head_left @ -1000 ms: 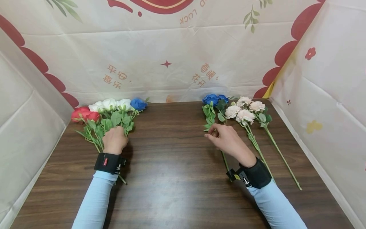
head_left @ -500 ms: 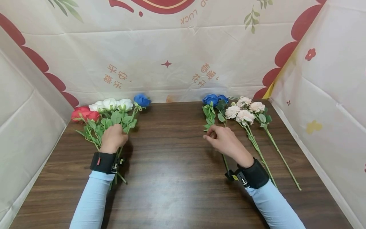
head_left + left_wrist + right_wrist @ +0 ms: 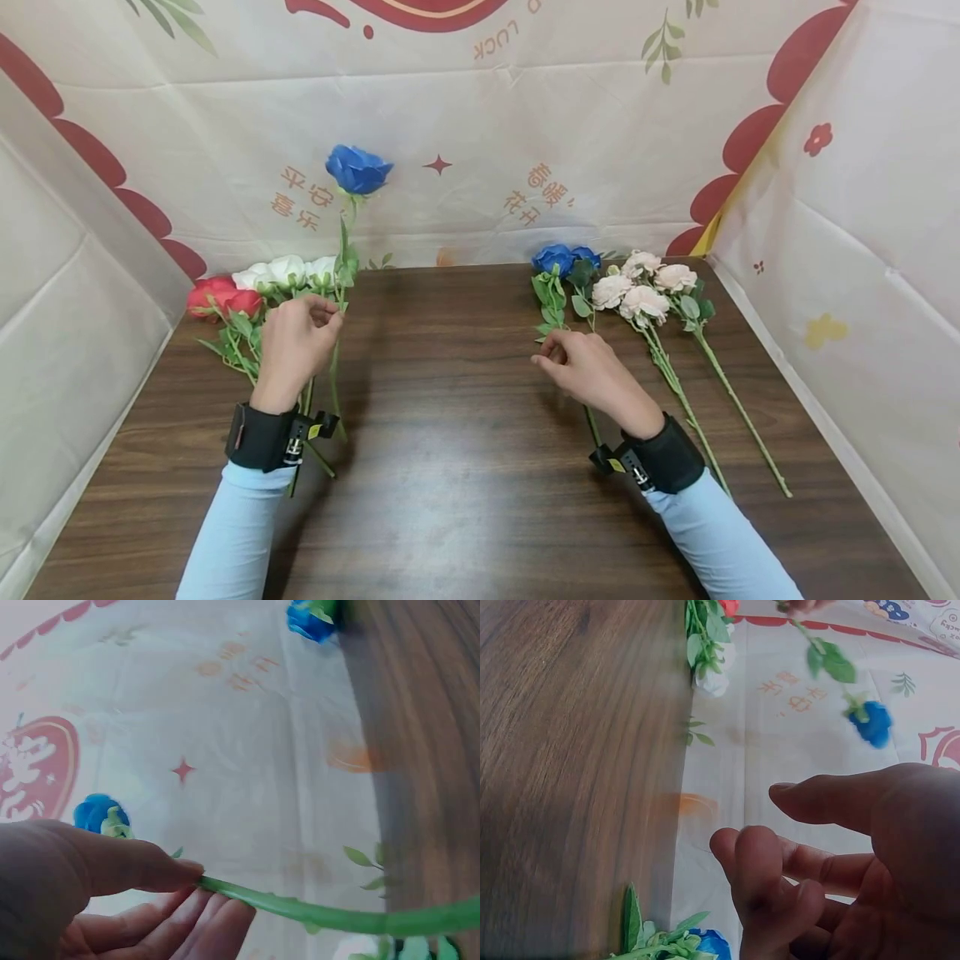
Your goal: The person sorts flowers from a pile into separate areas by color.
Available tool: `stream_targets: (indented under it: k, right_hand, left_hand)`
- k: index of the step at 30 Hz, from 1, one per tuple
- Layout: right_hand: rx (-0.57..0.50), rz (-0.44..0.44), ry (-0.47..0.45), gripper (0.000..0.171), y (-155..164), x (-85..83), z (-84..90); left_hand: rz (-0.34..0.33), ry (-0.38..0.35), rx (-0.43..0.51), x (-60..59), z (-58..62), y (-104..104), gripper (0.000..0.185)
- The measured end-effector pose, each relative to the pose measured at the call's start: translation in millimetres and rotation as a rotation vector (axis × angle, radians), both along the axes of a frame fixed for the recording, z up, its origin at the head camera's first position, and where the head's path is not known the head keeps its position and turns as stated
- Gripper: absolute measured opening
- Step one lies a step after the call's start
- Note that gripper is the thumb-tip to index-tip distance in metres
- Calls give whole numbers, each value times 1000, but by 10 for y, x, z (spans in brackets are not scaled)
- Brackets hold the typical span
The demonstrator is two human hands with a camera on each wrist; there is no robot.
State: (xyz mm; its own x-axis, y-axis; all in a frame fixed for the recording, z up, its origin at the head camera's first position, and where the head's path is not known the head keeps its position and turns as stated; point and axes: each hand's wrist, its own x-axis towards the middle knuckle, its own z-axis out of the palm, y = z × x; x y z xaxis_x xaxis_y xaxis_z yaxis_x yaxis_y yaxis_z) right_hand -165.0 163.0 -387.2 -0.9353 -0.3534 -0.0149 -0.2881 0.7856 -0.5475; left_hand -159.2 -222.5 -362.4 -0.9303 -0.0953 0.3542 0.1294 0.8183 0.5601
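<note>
My left hand (image 3: 295, 346) pinches the green stem (image 3: 322, 913) of a blue rose (image 3: 358, 170) between thumb and fingers. The rose stands upright, its bloom raised against the back cloth. Beside that hand lie red roses (image 3: 217, 296) and white roses (image 3: 287, 271), their leaves and stems partly hidden behind it. My right hand (image 3: 596, 371) hovers over the stems of two blue roses (image 3: 552, 260) on the right. Its fingers are loosely bent, and the right wrist view shows a gap between thumb (image 3: 817, 796) and fingers, with nothing held.
Several pale pink flowers (image 3: 643, 304) lie at the right, long stems pointing toward the front. A brown wood-grain table (image 3: 450, 467) carries everything. Printed white cloth (image 3: 465, 125) walls off the back and both sides.
My left hand has drawn the blue rose out from beside the white roses and lifted it, tilting its bloom upright. The right hand has barely moved.
</note>
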Motion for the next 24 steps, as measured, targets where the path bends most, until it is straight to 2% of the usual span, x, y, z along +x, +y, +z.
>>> stream_targets:
  k: [6, 14, 20, 24]
  right_hand:
    - [-3, 5, -11, 17, -3, 8, -2]
    - [-13, 5, -16, 16, -7, 19, -7]
    - [-11, 6, -30, 16, -37, 33, -8]
    - [-16, 23, -32, 16, -97, 70, 5]
  left_hand:
    - [8, 61, 39, 85, 118, 75, 16]
    - [-24, 60, 68, 118, 155, 114, 15]
    - [-133, 6, 137, 108, 105, 222, 14]
    - [-224, -68, 224, 121, 68, 369, 12]
